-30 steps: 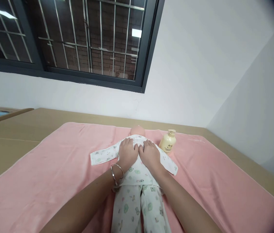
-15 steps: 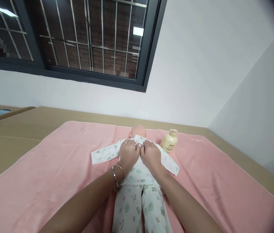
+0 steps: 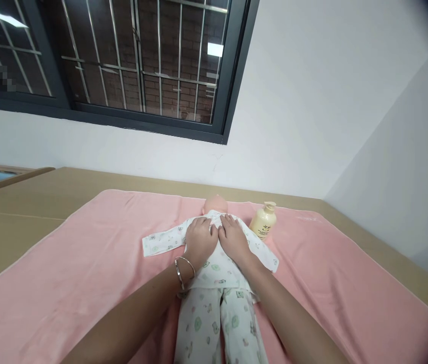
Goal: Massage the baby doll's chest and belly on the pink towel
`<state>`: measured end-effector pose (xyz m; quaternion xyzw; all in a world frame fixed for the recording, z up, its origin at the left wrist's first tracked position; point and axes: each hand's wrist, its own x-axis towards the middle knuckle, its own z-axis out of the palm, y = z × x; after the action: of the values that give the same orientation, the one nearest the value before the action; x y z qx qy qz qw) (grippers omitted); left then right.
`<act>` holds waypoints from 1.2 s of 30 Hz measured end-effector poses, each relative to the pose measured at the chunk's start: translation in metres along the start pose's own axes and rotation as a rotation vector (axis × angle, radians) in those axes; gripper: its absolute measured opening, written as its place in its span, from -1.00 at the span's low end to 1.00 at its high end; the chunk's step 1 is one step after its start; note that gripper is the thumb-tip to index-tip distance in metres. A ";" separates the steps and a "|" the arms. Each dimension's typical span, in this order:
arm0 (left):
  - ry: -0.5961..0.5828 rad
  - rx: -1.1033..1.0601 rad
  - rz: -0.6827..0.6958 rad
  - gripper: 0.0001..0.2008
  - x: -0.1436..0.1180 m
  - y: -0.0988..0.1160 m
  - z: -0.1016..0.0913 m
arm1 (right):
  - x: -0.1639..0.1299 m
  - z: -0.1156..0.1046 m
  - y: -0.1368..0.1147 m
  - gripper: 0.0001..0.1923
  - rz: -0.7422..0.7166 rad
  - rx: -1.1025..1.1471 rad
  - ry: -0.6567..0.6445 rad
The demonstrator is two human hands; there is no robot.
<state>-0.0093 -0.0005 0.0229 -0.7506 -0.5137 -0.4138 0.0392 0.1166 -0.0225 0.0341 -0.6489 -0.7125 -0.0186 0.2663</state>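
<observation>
A baby doll (image 3: 216,204) lies stretched out on a pink blanket (image 3: 96,263), its bare head pointing away from me. White printed pajamas cover it: a long-sleeved top (image 3: 216,270) and matching trousers (image 3: 198,323). My left hand (image 3: 201,240) rests on the upper part of the top, left of the middle, fingers lying on the cloth. Beside it, my right hand (image 3: 234,240) lies flat on the top with fingers stretched toward the collar. The two thumbs nearly meet. Both sleeves spread outward; the doll's hands are not visible.
A pale yellow pump bottle (image 3: 265,221) stands on the blanket right of the doll's shoulder. Under the blanket is a wooden surface (image 3: 20,222) that meets a white wall (image 3: 282,126). A dark-framed barred window (image 3: 141,121) is above. A wooden-edged compartment (image 3: 12,174) shows at far left.
My right hand's fingers have straightened from a more curled pose and now lie flatter, reaching toward the collar. My left hand stays almost in place.
</observation>
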 end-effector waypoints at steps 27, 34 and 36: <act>-0.053 -0.053 -0.104 -0.70 0.004 -0.009 0.013 | -0.004 0.004 0.000 -0.53 0.055 0.071 0.081; 0.001 -0.247 -0.044 -0.73 0.000 -0.013 0.013 | -0.006 0.005 0.000 -0.54 -0.039 0.072 0.148; 0.032 -0.308 -0.030 -0.73 -0.001 -0.013 0.011 | -0.010 0.006 -0.001 -0.54 -0.102 0.052 0.226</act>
<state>-0.0137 0.0099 0.0104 -0.7332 -0.4545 -0.5003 -0.0743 0.1132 -0.0293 0.0256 -0.5983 -0.7103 -0.0866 0.3606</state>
